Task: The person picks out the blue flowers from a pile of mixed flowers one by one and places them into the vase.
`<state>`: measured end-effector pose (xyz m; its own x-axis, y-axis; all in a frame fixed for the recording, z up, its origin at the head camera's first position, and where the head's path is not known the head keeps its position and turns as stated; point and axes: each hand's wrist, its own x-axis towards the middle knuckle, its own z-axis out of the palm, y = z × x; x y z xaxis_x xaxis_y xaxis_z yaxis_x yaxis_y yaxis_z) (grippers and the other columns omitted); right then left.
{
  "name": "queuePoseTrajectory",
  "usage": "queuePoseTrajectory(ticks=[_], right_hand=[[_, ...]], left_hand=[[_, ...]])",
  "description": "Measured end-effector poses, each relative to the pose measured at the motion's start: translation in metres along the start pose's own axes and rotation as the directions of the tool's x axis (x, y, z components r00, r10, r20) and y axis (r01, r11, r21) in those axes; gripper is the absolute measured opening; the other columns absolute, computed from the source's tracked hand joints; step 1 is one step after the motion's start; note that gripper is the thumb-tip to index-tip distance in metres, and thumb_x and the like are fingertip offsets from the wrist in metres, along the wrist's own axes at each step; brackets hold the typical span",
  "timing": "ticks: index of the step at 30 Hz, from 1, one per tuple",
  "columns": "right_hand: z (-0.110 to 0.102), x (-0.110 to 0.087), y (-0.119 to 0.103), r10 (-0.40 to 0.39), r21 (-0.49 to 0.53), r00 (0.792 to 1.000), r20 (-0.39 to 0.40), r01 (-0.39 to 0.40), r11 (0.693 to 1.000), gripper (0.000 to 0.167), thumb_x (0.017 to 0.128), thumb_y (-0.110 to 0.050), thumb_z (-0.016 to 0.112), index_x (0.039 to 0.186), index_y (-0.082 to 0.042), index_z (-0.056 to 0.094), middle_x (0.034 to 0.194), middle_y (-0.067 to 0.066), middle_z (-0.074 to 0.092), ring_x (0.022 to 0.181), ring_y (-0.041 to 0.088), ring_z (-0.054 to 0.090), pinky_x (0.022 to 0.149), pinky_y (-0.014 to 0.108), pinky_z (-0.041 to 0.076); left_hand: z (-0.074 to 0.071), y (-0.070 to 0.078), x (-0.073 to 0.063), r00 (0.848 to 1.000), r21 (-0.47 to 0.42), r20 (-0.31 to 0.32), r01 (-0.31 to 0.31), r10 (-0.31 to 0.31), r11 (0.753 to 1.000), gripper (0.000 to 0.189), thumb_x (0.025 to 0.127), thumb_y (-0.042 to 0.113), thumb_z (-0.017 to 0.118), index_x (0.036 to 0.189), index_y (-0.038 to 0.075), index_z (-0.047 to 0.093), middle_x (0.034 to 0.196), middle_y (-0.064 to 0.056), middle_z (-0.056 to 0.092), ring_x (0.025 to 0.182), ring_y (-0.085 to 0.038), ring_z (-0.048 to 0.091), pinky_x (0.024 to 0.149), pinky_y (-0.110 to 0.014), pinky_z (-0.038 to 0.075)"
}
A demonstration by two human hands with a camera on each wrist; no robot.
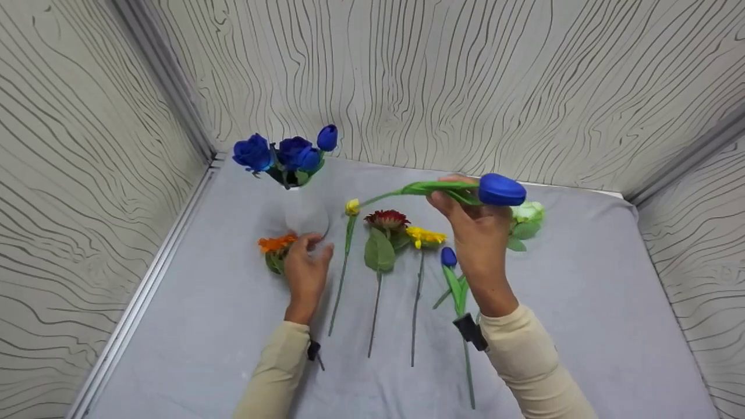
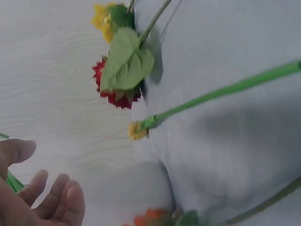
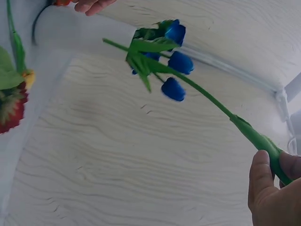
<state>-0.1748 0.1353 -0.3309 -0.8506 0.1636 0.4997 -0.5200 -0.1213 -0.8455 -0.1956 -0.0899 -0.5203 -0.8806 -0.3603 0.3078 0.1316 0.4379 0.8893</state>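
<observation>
My right hand (image 1: 482, 247) pinches a blue tulip (image 1: 502, 190) by its green leaves just under the bloom. Its stem (image 3: 207, 96) points left, towards a white vase (image 1: 304, 212). Blue roses (image 1: 251, 152) and blue tulips (image 1: 327, 138) stand in that vase. Beside the vase's base is my left hand (image 1: 307, 276), fingers loosely bent with nothing between them, as the left wrist view (image 2: 51, 202) also shows. An orange flower (image 1: 276, 243) lies next to the left hand, which partly covers it.
On the grey cloth (image 1: 204, 326) lie a small yellow flower (image 1: 352, 207), a dark red flower (image 1: 387, 219), a larger yellow flower (image 1: 426, 237), another blue tulip (image 1: 449, 256) and a pale green-white flower (image 1: 528, 212). Patterned panels (image 1: 372, 81) enclose the back and sides.
</observation>
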Motion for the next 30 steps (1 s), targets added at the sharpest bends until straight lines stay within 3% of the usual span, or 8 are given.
queuePoseTrajectory(ticks=[5, 8, 11, 17, 22, 30], right_hand=[[0.026, 0.006, -0.004, -0.114, 0.006, 0.992, 0.053, 0.113, 0.994, 0.019, 0.082, 0.007, 0.070, 0.100, 0.009, 0.067, 0.098, 0.015, 0.068, 0.089, 0.022, 0.067, 0.080, 0.032, 0.053], [0.040, 0.007, -0.005, -0.139, 0.031, 0.988, 0.072, 0.138, 0.990, 0.018, 0.082, 0.008, 0.070, 0.099, 0.009, 0.067, 0.097, 0.015, 0.067, 0.090, 0.023, 0.066, 0.081, 0.034, 0.054], [0.052, 0.009, -0.005, -0.157, 0.050, 0.983, 0.093, 0.153, 0.987, 0.017, 0.082, 0.011, 0.069, 0.098, 0.011, 0.066, 0.097, 0.015, 0.067, 0.092, 0.024, 0.066, 0.082, 0.038, 0.054], [0.067, 0.012, -0.004, -0.147, 0.062, 0.983, 0.114, 0.141, 0.988, 0.016, 0.081, 0.013, 0.068, 0.096, 0.012, 0.065, 0.097, 0.012, 0.068, 0.092, 0.023, 0.066, 0.082, 0.041, 0.054], [0.075, 0.013, 0.000, -0.129, 0.078, 0.983, 0.128, 0.120, 0.990, 0.016, 0.082, 0.012, 0.068, 0.097, 0.014, 0.064, 0.097, 0.009, 0.068, 0.094, 0.023, 0.065, 0.084, 0.041, 0.053], [0.086, 0.017, 0.008, -0.128, 0.051, 0.979, 0.157, 0.121, 0.991, 0.014, 0.084, 0.011, 0.066, 0.097, 0.011, 0.066, 0.098, 0.015, 0.067, 0.095, 0.025, 0.065, 0.084, 0.042, 0.053]], left_hand=[[-0.002, -0.006, 0.021, 0.996, 0.063, -0.085, 0.032, -0.027, 0.998, 0.034, 0.081, 0.013, 0.077, 0.109, -0.001, 0.063, 0.101, -0.016, 0.062, 0.092, -0.034, 0.057, 0.082, -0.042, 0.045], [-0.002, -0.006, 0.031, 0.991, 0.100, -0.104, 0.096, -0.085, 0.990, 0.045, 0.083, 0.019, 0.075, 0.119, 0.000, 0.057, 0.108, -0.016, 0.058, 0.093, -0.031, 0.054, 0.082, -0.040, 0.044], [-0.001, -0.005, 0.039, 0.982, 0.102, -0.111, 0.162, -0.150, 0.982, 0.055, 0.085, 0.025, 0.074, 0.129, 0.002, 0.050, 0.122, -0.016, 0.053, 0.104, -0.029, 0.052, 0.090, -0.040, 0.044], [0.002, -0.003, 0.053, 0.968, 0.089, -0.134, 0.223, -0.211, 0.971, 0.067, 0.086, 0.029, 0.074, 0.138, 0.007, 0.040, 0.139, -0.013, 0.043, 0.123, -0.029, 0.044, 0.104, -0.043, 0.037], [0.004, -0.006, 0.059, 0.964, 0.097, -0.134, 0.244, -0.231, 0.965, 0.071, 0.085, 0.032, 0.074, 0.140, 0.008, 0.036, 0.143, -0.013, 0.040, 0.127, -0.029, 0.040, 0.108, -0.043, 0.032], [0.007, -0.007, 0.066, 0.955, 0.098, -0.126, 0.283, -0.270, 0.954, 0.078, 0.085, 0.036, 0.073, 0.145, 0.009, 0.031, 0.147, -0.013, 0.035, 0.132, -0.028, 0.036, 0.110, -0.043, 0.029]])
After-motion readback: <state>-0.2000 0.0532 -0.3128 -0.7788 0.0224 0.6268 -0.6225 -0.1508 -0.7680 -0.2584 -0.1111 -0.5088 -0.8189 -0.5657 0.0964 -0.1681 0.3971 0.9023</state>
